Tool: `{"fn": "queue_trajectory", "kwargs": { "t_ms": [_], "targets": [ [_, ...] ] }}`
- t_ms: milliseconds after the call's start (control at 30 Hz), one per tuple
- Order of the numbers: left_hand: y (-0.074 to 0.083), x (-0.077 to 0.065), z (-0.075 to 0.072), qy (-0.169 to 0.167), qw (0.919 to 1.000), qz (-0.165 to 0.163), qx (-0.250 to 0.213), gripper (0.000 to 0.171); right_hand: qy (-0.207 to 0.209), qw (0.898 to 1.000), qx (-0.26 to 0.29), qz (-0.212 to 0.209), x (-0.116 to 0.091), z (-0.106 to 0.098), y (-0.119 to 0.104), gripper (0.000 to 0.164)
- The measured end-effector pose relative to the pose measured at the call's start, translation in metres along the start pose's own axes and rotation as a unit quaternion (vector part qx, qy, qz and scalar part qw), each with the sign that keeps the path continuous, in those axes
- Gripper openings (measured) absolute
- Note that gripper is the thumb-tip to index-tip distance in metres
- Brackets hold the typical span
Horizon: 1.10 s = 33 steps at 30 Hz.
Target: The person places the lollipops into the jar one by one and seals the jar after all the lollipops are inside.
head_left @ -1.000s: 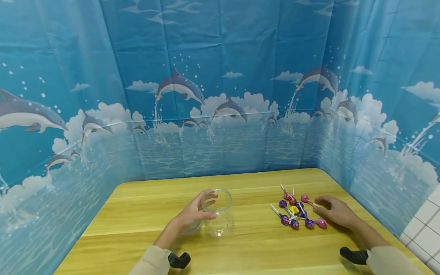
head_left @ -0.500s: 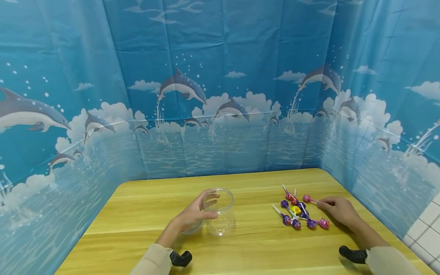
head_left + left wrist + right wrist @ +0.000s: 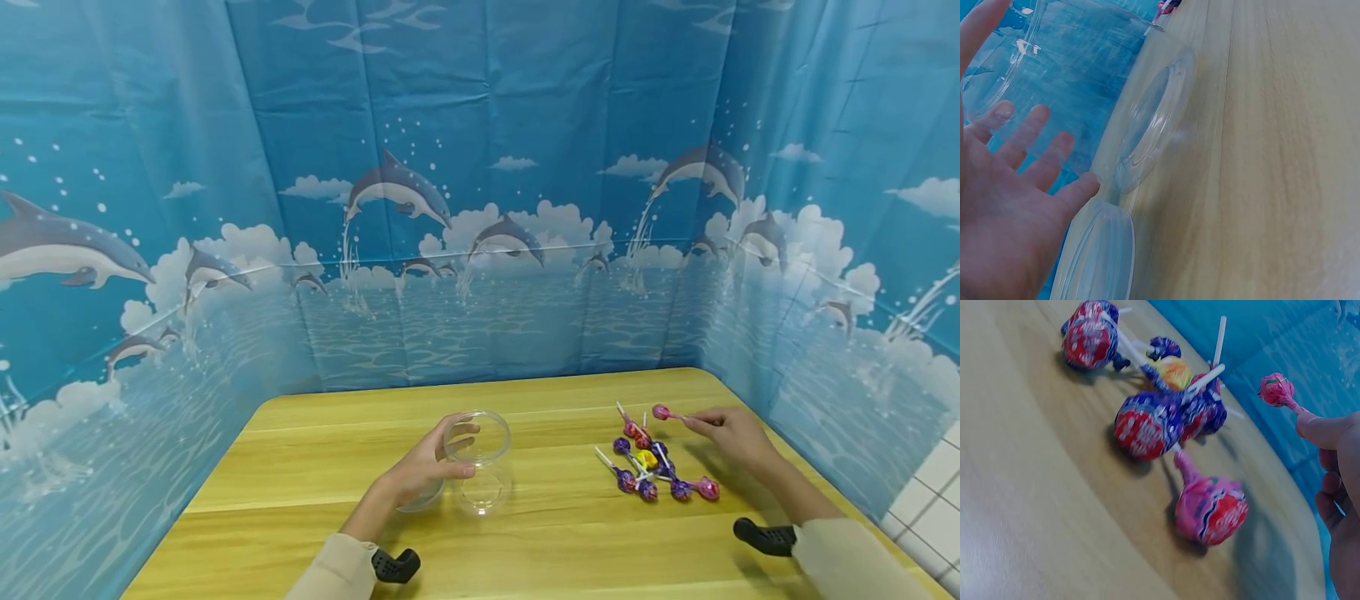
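Note:
With its fingers and thumb spread around the side, my left hand [image 3: 416,468] holds a clear plastic jar [image 3: 482,467] that stands upright on the table. A translucent lid [image 3: 1100,253] lies beside the jar, near the heel of that hand; the forearm side partly hides it in the head view. My right hand [image 3: 738,443] pinches the stick of a pink-wrapped lollipop [image 3: 661,412], raised above the table with its candy end pointing left. Below it lies a loose pile of lollipops, with a yellow one [image 3: 646,459], a pink one [image 3: 707,488] and several purple ones.
The yellow wood-grain table [image 3: 540,542] ends at a dolphin-print curtain [image 3: 480,333] behind and at the sides. White tiles [image 3: 926,492] show beyond the right edge. A black wrist strap piece [image 3: 395,567] sits at the left sleeve, another [image 3: 765,537] at the right.
My right hand has closed on the pink lollipop's stick and lifted it off the table, up and slightly left. The left hand and jar stay in place.

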<state>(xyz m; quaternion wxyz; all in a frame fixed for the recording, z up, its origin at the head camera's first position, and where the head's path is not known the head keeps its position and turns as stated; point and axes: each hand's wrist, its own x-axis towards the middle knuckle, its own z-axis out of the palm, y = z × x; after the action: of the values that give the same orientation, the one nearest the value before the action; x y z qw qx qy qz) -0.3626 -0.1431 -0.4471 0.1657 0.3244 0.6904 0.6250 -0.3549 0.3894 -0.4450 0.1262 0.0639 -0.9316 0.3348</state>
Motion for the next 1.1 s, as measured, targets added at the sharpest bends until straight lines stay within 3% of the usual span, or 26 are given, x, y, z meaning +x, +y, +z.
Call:
{"fn": "queue_trajectory", "kwargs": {
  "t_ms": [367,767,933,1100],
  "targets": [
    [0.001,0.000,-0.002,-0.013,0.9998,0.007,0.012,0.085,-0.010,1.000,0.009,-0.022,0.008,-0.003,-0.028,0.043],
    [0.000,0.001,-0.001,-0.016,0.9998,0.009,0.013,0.083,-0.018,0.998,0.054,-0.041,0.025,0.001,-0.068,0.041],
    [-0.001,0.001,-0.001,-0.012,0.9997,0.011,0.019,0.082,-0.031,0.996,0.075,-0.040,0.031,0.002,-0.086,0.044],
    [-0.001,0.000,0.000,-0.014,0.9997,0.013,0.018,0.082,-0.051,0.993,0.083,-0.066,0.035,0.006,-0.100,0.038]
  ]
}}
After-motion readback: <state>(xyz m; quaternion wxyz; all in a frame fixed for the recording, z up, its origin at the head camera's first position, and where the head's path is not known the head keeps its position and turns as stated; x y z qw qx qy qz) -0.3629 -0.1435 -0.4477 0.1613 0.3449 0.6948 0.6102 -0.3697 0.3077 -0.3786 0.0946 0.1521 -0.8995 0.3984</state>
